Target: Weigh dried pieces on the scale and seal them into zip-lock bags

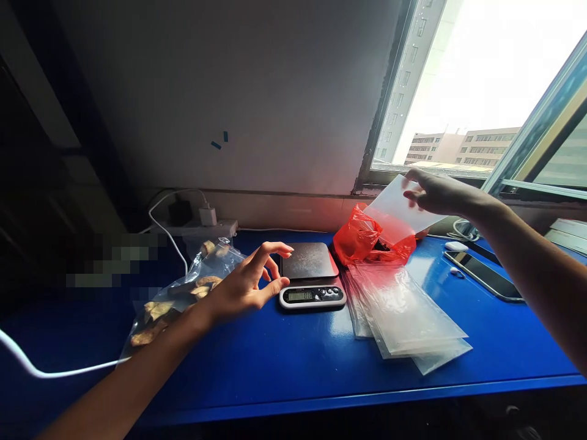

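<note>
My right hand (422, 190) pinches the upper part of a translucent plastic bag (394, 208), which hangs flat over an open red plastic bag (360, 235). My left hand (259, 278) hovers at the left edge of a digital kitchen scale (310, 261), thumb and fingers curved and apart with nothing between them. The scale's display seems to read 0.0, and its plate carries only small specks. More flat translucent plastic bags (413, 315) lie fanned out right of the scale. Behind my left forearm sits a clear bag with several dried brownish slices (158, 310), partly hidden.
At the right lie a phone (483, 275), a white earbud case (456, 247) and an earbud. A white charger (208, 215) is plugged into a power strip (224, 228) at the back left, its cable crossing the blue table (284, 373). The wall and an open window stand behind.
</note>
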{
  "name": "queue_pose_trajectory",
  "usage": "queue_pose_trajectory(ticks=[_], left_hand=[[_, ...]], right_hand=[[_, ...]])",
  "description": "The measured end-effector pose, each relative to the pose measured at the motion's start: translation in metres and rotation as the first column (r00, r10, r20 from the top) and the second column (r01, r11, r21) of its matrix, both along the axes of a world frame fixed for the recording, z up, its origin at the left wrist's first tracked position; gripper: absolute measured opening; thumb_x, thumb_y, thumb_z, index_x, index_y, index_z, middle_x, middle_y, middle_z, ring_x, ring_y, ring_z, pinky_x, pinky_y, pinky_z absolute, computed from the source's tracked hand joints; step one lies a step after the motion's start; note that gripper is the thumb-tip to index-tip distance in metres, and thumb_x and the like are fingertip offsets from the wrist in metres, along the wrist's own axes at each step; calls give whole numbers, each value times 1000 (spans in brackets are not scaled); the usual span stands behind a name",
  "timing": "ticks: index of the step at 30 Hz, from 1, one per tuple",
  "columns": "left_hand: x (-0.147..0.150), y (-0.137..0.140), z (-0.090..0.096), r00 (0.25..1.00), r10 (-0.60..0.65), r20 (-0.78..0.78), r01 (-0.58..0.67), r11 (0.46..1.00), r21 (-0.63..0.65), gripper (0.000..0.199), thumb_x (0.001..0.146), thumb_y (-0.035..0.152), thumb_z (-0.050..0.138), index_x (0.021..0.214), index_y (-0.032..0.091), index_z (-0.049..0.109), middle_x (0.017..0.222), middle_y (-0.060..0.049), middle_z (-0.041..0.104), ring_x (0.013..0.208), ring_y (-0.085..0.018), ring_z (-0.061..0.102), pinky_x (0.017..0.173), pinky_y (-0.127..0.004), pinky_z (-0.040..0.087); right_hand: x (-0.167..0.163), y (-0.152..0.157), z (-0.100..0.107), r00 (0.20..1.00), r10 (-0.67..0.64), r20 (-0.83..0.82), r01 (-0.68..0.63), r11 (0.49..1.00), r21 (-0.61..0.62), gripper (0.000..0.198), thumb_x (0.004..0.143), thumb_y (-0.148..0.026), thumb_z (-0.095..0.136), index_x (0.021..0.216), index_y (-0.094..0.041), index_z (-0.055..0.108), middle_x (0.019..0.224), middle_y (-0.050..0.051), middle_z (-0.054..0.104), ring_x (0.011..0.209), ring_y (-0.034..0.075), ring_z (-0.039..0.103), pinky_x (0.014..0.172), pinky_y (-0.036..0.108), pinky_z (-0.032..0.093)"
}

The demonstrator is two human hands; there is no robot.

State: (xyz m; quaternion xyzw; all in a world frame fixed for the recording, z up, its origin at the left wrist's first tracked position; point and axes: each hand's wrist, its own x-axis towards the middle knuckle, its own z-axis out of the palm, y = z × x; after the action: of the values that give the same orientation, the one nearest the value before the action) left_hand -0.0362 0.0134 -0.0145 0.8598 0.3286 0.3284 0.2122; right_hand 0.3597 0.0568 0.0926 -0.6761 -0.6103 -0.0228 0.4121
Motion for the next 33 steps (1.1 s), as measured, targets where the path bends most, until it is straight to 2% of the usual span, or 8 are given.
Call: queue_pose_trajectory(ticks=[3, 7, 11, 14, 17, 20, 26, 33], left_hand=[[1, 1, -2, 1000, -2, 9, 2, 1000, 7, 38, 85, 29, 59, 119, 29, 42, 114, -4, 57, 73, -12, 60, 52, -22, 44], [1, 3, -5, 1000, -26, -9, 27, 1000, 13, 38, 86, 29, 60, 121, 30, 45, 114, -4, 58, 75, -13, 61, 57, -25, 47], [1, 1, -7, 998, -40, -50, 40, 999, -3, 38, 88, 29, 58, 123, 32, 44, 116, -4, 58, 79, -13, 62, 62, -26, 49], [2, 0, -7, 999, -29, -33, 28, 999, -25, 39, 88, 31, 58, 124, 32, 43, 115, -5, 59, 83, -16, 62, 63, -28, 50], [2, 2, -5, 998, 21, 65, -18, 999, -46, 49, 86, 41, 60, 129, 30, 38, 118, -9, 57, 90, -20, 62, 63, -30, 51], [1, 5, -3, 981, 63, 183, -45, 994, -98, 54, 85, 49, 60, 128, 26, 37, 116, -11, 57, 94, -22, 62, 74, -37, 52], [2, 7, -3, 932, 148, 332, -54, 959, -277, 36, 84, 45, 62, 107, 22, 47, 88, -1, 59, 76, -16, 61, 77, -38, 51], [3, 10, -2, 915, 187, 358, -103, 965, -242, 27, 80, 42, 66, 92, 20, 55, 80, -1, 60, 73, -16, 59, 71, -34, 51]], right_hand=[[3, -7, 1, 983, -49, 177, 67, 993, -94, 20, 75, -5, 60, 92, -15, 62, 70, 2, 65, 59, 10, 52, 63, 28, 36], [-7, -26, 5, 992, -78, -95, 97, 973, 210, 14, 78, -12, 55, 89, -15, 61, 71, 6, 63, 58, 13, 57, 59, 30, 41], [-37, -38, -12, 933, 112, -341, 62, 886, 460, 11, 79, -21, 57, 90, -17, 57, 63, 3, 57, 51, 12, 57, 51, 29, 40], [-70, -39, -36, 841, 317, -438, -21, 828, 560, 12, 77, -25, 60, 86, -22, 52, 59, -3, 52, 47, 10, 52, 46, 25, 37], [-105, -41, -61, 692, 511, -510, -204, 816, 541, 16, 74, -29, 63, 82, -24, 50, 63, -5, 54, 47, 8, 49, 44, 23, 36], [-132, -45, -80, 588, 581, -563, -352, 811, 468, 19, 75, -32, 64, 86, -25, 50, 60, -6, 51, 48, 8, 48, 46, 22, 38], [-146, -52, -97, 634, 541, -554, -359, 839, 408, 24, 88, -49, 51, 83, -25, 52, 60, -4, 47, 50, 10, 43, 46, 23, 35], [-142, -47, -102, 637, 537, -553, -352, 841, 411, 25, 84, -44, 58, 72, -22, 57, 63, -2, 51, 53, 10, 45, 52, 25, 37]])
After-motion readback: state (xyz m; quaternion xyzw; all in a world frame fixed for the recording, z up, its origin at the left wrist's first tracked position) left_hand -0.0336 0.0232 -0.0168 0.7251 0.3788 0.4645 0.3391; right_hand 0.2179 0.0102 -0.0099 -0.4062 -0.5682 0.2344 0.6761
